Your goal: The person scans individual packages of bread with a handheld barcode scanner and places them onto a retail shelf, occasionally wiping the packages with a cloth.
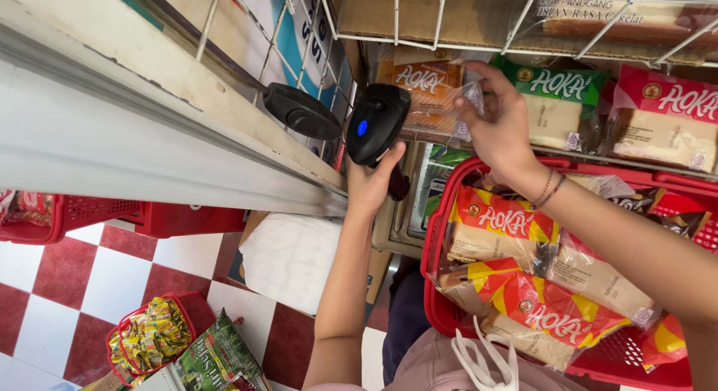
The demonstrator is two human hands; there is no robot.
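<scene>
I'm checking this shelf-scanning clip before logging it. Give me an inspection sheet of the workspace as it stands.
Surface: wire shelf stocked with wrapped bread packs.
Job's things: black handheld scanner; orange bread pack on the shelf.
Clutter: red basket full of bread packs; small red basket of yellow sachets on the floor.
Grips: left hand holds the scanner; right hand pinches the orange pack's wrapper.
Cables: nothing seen.
Surroundings: red-and-white checkered floor; white sack below the shelf.
</scene>
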